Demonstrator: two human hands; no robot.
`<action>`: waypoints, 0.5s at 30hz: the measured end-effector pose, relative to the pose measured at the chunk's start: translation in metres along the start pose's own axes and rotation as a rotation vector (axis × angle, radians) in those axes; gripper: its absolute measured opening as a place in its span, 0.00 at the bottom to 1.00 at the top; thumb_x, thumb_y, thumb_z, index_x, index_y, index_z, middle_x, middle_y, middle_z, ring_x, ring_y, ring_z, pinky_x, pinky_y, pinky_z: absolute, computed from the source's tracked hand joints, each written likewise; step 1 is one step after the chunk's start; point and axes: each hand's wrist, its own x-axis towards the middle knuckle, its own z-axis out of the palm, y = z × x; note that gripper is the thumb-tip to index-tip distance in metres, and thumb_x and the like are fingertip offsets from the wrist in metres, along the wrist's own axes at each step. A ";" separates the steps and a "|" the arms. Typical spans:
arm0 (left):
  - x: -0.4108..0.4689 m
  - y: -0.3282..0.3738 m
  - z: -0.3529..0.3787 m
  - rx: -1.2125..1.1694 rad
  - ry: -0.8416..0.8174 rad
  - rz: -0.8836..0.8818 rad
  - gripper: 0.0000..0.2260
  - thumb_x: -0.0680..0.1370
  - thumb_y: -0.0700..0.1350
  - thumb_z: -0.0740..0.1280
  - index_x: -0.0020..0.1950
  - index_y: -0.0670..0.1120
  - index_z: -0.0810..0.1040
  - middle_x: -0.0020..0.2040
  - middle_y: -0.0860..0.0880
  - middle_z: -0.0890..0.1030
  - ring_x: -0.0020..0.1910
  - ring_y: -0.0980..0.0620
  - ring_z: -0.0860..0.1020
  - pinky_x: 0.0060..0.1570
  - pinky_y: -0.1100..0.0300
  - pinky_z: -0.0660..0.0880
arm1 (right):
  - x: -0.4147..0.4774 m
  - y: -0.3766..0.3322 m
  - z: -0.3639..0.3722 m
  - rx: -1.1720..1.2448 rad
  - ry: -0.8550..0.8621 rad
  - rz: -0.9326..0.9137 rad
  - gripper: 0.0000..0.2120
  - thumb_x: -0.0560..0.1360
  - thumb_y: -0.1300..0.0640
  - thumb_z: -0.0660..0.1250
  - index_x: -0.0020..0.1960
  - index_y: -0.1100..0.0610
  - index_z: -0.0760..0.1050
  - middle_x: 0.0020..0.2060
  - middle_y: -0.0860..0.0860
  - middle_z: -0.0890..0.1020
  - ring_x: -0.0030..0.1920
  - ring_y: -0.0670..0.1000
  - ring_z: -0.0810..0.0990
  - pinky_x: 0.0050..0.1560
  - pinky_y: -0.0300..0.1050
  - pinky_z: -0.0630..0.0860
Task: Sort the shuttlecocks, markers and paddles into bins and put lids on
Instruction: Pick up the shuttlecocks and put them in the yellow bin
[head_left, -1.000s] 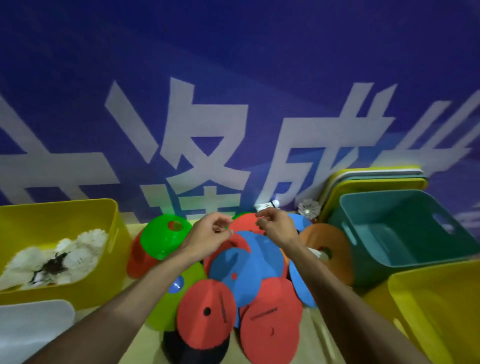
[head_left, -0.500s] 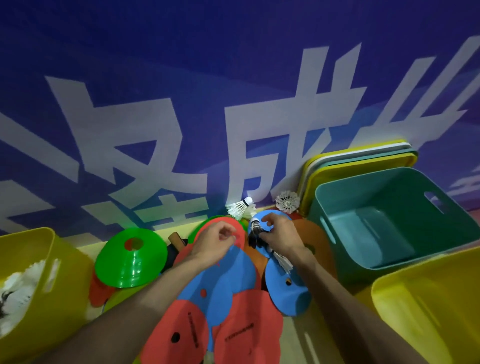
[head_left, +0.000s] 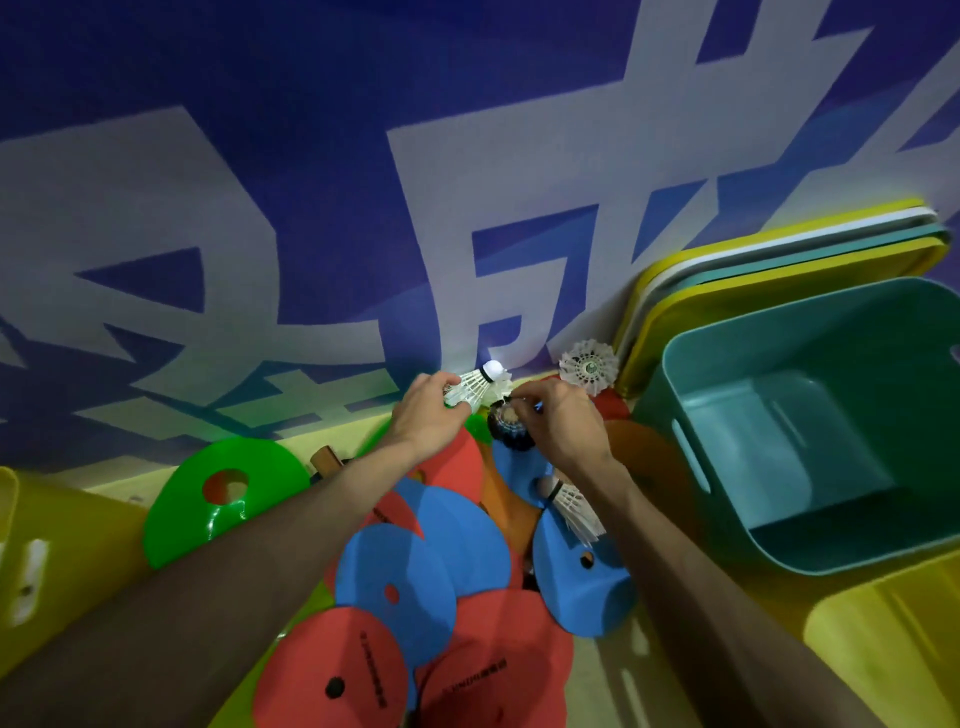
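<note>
A white shuttlecock (head_left: 475, 387) is being gripped by the left hand (head_left: 428, 413) and a dark shuttlecock (head_left: 511, 431) pinched by the right hand (head_left: 563, 428), apparently being gathered for binning.

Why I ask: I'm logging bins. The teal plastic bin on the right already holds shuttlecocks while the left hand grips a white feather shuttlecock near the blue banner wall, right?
Wrong on the bin: the head view shows the teal plastic bin empty. The left hand does grip a white feather shuttlecock near the blue banner wall.
</note>
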 end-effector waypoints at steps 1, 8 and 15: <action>0.006 0.002 0.002 0.024 -0.015 -0.008 0.20 0.76 0.45 0.65 0.67 0.46 0.71 0.63 0.44 0.72 0.63 0.45 0.72 0.64 0.54 0.68 | 0.003 0.002 0.000 0.018 0.029 0.024 0.09 0.77 0.53 0.64 0.52 0.51 0.82 0.47 0.54 0.84 0.46 0.54 0.82 0.45 0.50 0.80; 0.040 0.013 0.016 0.170 -0.069 -0.094 0.22 0.73 0.49 0.68 0.64 0.44 0.70 0.63 0.42 0.74 0.62 0.42 0.73 0.61 0.49 0.70 | 0.012 0.015 -0.004 0.356 0.235 0.256 0.10 0.78 0.56 0.63 0.51 0.56 0.81 0.44 0.50 0.84 0.44 0.48 0.80 0.48 0.42 0.76; 0.037 0.016 0.036 0.334 -0.041 -0.025 0.19 0.73 0.53 0.69 0.58 0.44 0.75 0.60 0.43 0.71 0.58 0.41 0.74 0.57 0.50 0.70 | 0.009 0.023 0.003 0.526 0.301 0.387 0.08 0.78 0.57 0.63 0.51 0.54 0.81 0.41 0.49 0.83 0.41 0.45 0.80 0.49 0.45 0.80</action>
